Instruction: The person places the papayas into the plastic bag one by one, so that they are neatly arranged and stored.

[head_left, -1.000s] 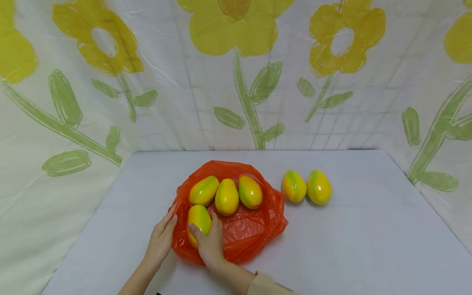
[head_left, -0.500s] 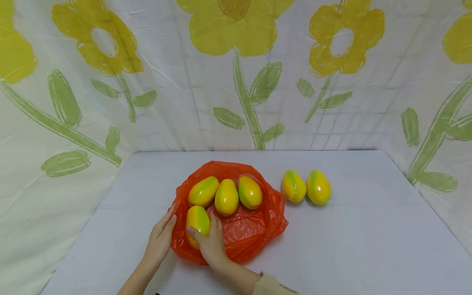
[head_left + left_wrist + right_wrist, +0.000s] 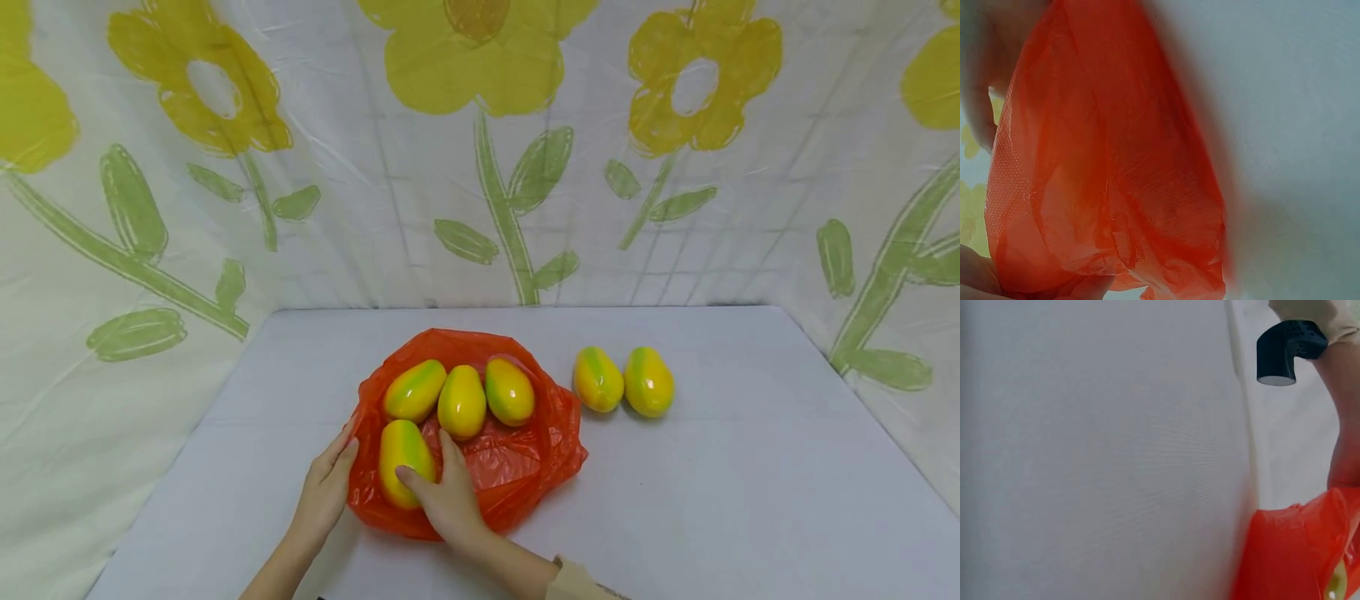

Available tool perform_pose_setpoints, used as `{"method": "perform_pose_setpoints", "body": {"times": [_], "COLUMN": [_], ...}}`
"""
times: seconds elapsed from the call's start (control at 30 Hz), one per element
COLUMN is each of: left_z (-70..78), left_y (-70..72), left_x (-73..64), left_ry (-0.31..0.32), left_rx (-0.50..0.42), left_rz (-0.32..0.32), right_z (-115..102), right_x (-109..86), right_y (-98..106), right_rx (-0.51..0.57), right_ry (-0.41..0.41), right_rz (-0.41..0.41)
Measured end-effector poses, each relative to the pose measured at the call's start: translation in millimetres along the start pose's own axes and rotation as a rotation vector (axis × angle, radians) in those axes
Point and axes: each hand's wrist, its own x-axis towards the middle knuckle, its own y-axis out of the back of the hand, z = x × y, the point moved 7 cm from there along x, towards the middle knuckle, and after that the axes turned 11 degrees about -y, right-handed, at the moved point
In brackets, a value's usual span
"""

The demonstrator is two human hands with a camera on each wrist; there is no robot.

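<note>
A red plastic bag (image 3: 555, 467) lies with its mouth spread wide. My left hand (image 3: 327, 482) holds its left rim; in the left wrist view part of a hand (image 3: 975, 274) shows at the bag's edge. Inside, three yellow-green papayas (image 3: 462, 403) sit along the back, and another papaya (image 3: 399, 454) lies at the front left. Beside that front papaya is my right hand (image 3: 450, 500), thumb against its right side and fingers loosely spread. In the right wrist view the bag (image 3: 1291, 556) fills the lower right corner, with a bit of papaya (image 3: 1336, 584) showing.
Two more papayas (image 3: 648, 382) lie side by side on the white table (image 3: 720, 500), right of the bag. A flower-printed curtain (image 3: 330, 133) stands behind the table and along its sides. A dark wrist camera (image 3: 1285, 350) on a forearm shows in the right wrist view.
My right hand has loosened its grip on the front papaya and moved slightly right, so more of the fruit shows. The left hand and the other papayas have stayed put.
</note>
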Motion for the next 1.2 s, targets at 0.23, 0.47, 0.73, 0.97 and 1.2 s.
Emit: {"method": "perform_pose_setpoints", "body": {"times": [0.23, 0.47, 0.73, 0.97, 1.2], "left_z": [0.2, 1.0, 1.2, 0.7, 1.1], "left_y": [-0.9, -1.6, -1.1, -0.6, -0.8], "left_x": [0.4, -0.6, 1.6, 1.3, 1.1], "left_ry": [-0.016, -0.010, -0.023, -0.012, -0.007], "left_rx": [-0.008, -0.007, -0.009, -0.008, -0.003], "left_rz": [-0.006, -0.008, -0.013, -0.011, -0.013], "right_z": [-2, -7, -11, -24, -29], "right_x": [-5.3, -8.9, -12.5, -13.2, -9.9], "right_y": [17, 38, 61, 100, 131], "right_rx": [-0.032, -0.038, -0.074, -0.028, 0.036], "right_ry": [0.025, 0.088, 0.134, 0.161, 0.162], "right_rz": [-0.019, 0.013, 0.053, 0.149, 0.180]}}
